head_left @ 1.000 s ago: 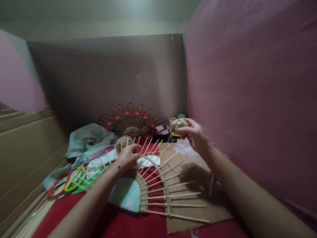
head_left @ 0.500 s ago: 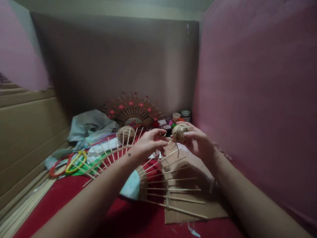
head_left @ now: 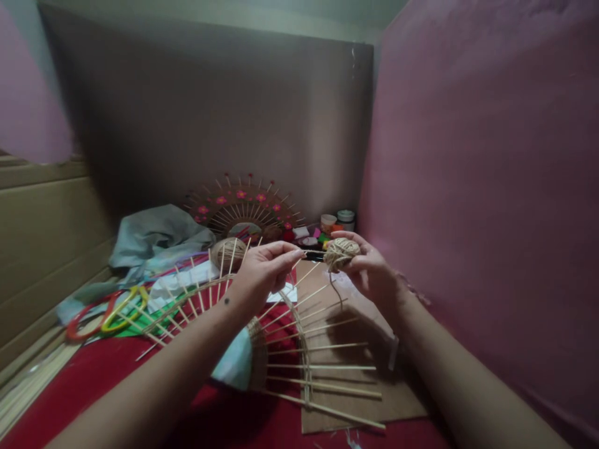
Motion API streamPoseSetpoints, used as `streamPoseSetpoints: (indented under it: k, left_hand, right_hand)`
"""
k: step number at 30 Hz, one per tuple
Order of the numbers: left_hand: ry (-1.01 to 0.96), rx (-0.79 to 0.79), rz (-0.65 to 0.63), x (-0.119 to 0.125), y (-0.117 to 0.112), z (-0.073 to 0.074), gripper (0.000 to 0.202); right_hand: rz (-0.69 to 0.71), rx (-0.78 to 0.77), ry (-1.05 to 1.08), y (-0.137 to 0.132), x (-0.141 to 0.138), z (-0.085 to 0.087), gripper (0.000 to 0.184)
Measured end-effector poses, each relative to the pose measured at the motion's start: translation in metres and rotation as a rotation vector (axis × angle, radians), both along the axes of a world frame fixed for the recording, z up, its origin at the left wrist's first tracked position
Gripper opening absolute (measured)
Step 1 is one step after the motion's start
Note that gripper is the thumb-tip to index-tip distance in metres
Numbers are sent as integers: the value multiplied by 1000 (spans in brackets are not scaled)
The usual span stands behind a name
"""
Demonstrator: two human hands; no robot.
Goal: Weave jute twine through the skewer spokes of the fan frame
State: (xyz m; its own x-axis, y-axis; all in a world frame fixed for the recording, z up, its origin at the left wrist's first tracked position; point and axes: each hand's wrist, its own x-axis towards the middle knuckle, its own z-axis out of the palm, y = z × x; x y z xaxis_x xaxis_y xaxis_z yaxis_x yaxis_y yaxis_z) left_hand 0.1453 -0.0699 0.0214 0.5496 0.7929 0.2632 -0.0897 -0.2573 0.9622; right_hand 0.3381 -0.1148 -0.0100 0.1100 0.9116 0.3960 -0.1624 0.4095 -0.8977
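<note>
My right hand [head_left: 369,268] is closed around a small ball of jute twine [head_left: 344,252], with a loose tail of it hanging below. A strand of twine [head_left: 316,252] runs straight from the ball to my left hand [head_left: 269,268], whose thumb and fingers pinch it. Beneath both hands lies a half-round fan frame of thin sticks [head_left: 322,368], with twine woven across the sticks in an arc. A pale blue piece [head_left: 236,362] sits at its centre. My left forearm hides part of the frame.
A cardboard sheet [head_left: 365,411] lies under the frame's right side on red cloth [head_left: 107,386]. Scissors with red and yellow handles [head_left: 112,315] rest at left. Behind are a larger twine ball [head_left: 229,252], grey cloth [head_left: 161,231], a flowered fan [head_left: 241,202] and a jar [head_left: 345,218].
My left hand's fingers, apart before, have closed on the twine's strand. A stretch of twine now spans between the hands. The view has shifted slightly.
</note>
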Motion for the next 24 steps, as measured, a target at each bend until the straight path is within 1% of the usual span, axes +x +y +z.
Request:
streamPoseSetpoints:
  k: [3,6,9,11,13,15,17,19,21,23,24]
  left_hand:
    - [-44,-4,21,1,2,-1,19]
    - [-71,-10,43,1,4,-2,18]
    - [-35,-8,40,0,7,-3,19]
    - [8,16,61,0,8,-3,20]
    - [27,96,106,1,6,-1,25]
    - [41,247,155,1,0,1,29]
    - [78,434,195,1,-7,3,26]
    - [132,588,225,1,-13,2,20]
    - [188,671,225,2,-16,0,15]
    - [220,693,213,4,-16,-3,11]
    - [229,678,205,4,-15,-4,10]
  right_hand:
    - [19,-18,-17,-3,-2,1,59]
    - [50,-10,-11,-4,-5,1,56]
    - [82,10,8,-4,-7,0,48]
    - [101,14,21,-3,-8,-1,44]
    - [104,-6,12,-2,-9,-1,41]
    - [90,-39,-8,-2,-10,-2,39]
    - [77,-66,-26,-3,-12,-2,39]
    - [67,-74,-44,-6,-15,-1,40]
    - [60,-75,-74,-8,-18,-1,40]
    - [57,-76,-112,-9,-21,-1,41]
    - [58,-77,-123,-9,-21,-1,42]
